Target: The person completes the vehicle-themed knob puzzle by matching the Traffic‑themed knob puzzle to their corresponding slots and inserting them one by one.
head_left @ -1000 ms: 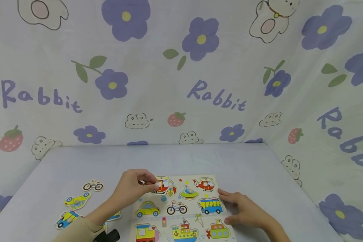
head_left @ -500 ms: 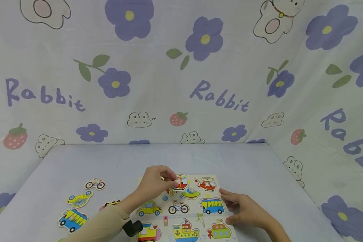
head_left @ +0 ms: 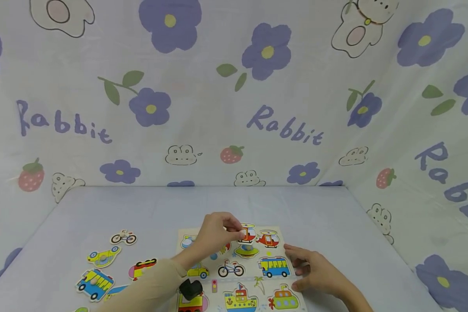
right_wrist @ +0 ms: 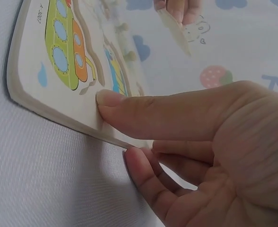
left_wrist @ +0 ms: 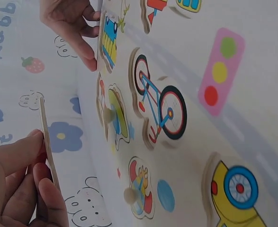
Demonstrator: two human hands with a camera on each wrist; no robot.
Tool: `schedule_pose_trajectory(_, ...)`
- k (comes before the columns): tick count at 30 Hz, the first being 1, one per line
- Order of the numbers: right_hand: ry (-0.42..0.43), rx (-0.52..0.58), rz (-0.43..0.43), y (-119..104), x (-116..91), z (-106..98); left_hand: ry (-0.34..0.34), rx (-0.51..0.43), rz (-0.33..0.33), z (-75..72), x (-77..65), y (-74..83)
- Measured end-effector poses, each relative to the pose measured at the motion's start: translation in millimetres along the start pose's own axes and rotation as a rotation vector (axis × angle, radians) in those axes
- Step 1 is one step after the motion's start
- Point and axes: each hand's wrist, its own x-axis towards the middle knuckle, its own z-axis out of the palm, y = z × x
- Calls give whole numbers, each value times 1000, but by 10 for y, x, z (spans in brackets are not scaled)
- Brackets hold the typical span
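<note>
My left hand point(head_left: 215, 237) pinches a red helicopter puzzle piece point(head_left: 250, 234) and holds it above the upper part of a wooden puzzle board point(head_left: 251, 274). The piece is seen edge-on in the left wrist view, raised off the board. Just right of it lies the board's helicopter slot point(head_left: 269, 238). A flying saucer piece point(head_left: 246, 250) and a rocket piece point(left_wrist: 140, 190), both with knobs, sit in the board below the held piece. My right hand point(head_left: 316, 272) grips the board's right edge, thumb point(right_wrist: 143, 111) on top and fingers at the side.
Loose pieces lie left of the board: a bicycle point(head_left: 123, 237), a yellow car point(head_left: 104, 257), a blue bus point(head_left: 95, 284) and a train point(head_left: 143, 268). My left sleeve point(head_left: 152, 284) partly covers others. A printed cloth wall point(head_left: 203, 121) stands behind the table.
My left hand has carried the helicopter piece rightward, from over the board's upper left to beside the helicopter slot. My right hand keeps its hold on the board's edge.
</note>
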Motion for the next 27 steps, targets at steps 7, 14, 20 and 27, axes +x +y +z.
schedule_pose_trajectory(7, 15, -6, -5, -7, -10, 5, -16, -12, -17, 131, 42, 38)
schedule_pose_trajectory(14, 22, 27, 11, -6, -17, 14, -26, -31, -24, 196, 37, 65)
schedule_pose_trajectory(20, 16, 24, -4, 15, -6, 8, -22, -27, -20, 220, 57, 36)
schedule_pose_trajectory(27, -5, 22, -41, 29, -5, -1, -5, -54, -8, 282, 125, -8)
